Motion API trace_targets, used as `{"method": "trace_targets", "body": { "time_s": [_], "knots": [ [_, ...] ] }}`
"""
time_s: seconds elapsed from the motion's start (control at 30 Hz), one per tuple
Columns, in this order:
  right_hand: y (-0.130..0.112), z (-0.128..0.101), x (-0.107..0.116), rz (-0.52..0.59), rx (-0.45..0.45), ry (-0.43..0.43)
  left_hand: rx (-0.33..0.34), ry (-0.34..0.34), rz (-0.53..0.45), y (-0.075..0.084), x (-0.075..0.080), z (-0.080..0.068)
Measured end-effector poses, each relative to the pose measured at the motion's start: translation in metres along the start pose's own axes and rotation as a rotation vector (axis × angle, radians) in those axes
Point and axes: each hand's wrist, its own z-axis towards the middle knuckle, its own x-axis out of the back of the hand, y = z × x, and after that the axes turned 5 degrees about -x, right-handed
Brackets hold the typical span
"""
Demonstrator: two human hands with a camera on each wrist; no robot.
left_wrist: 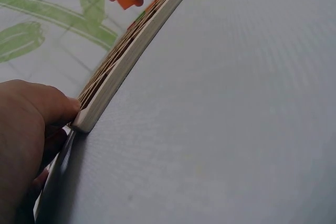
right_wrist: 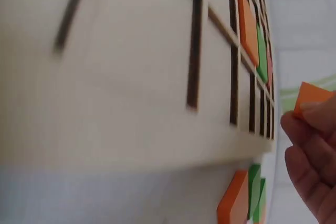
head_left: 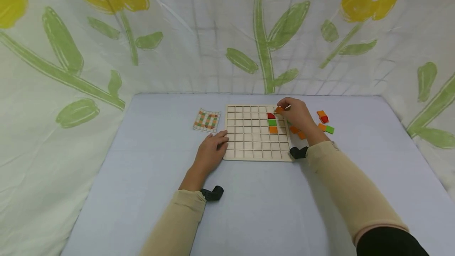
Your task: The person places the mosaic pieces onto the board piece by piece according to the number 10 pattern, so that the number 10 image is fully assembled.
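Two hands: right [head_left: 296, 113] pinches orange tile [head_left: 279, 109] over board [head_left: 249, 145]; left [head_left: 210, 151] relaxed at its edge.

No legible text, labels, brands or numbers in any view. The card [head_left: 207, 120] beside the board [head_left: 256, 155] carries a coloured check pattern only, no lettering.

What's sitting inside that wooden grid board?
In the board, three tiles fill one column: red, green, orange. The right hand covers some far-corner squares, so those are hidden.
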Motion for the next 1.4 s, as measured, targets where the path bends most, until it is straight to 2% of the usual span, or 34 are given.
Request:
{"method": "trace_targets", "body": {
  "time_s": [0.17, 0.4, 0.77, 1.0, 1.4],
  "knots": [
    [-0.015, 0.004, -0.007, -0.005, 0.016, -0.075, -0.007, 0.009, 0.0, 0.0, -0.001, 0.001],
    [-0.022, 0.009, -0.017, -0.054, 0.027, -0.125, 0.006, -0.002, 0.0, 0.0, -0.002, -0.001],
    [-0.029, 0.011, -0.026, -0.112, 0.008, -0.161, -0.001, 0.004, -0.011, 0.0, -0.004, -0.003],
    [-0.029, 0.012, -0.026, -0.194, 0.03, -0.191, 0.008, 0.007, 0.002, 0.0, -0.004, -0.001],
    [-0.028, 0.011, -0.029, -0.218, 0.037, -0.239, -0.008, 0.006, 0.01, -0.002, -0.002, -0.001]
  ]
}}
